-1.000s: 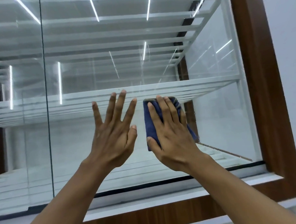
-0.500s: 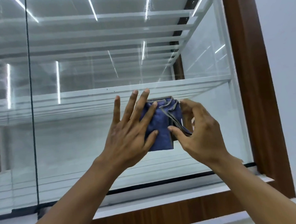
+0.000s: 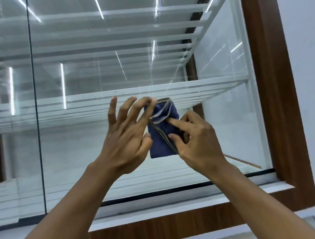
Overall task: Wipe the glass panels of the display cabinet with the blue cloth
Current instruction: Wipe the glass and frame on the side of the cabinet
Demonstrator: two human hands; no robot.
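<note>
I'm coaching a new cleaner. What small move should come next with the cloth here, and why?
Probably fold the loose flap down flat. The blue cloth looks half-folded, with its grey-edged flap standing loose near the top. There the left hand pinches a corner and the right hand presses a forefinger on the fold. A flat pad would likely wipe the glass panel more evenly.
</note>
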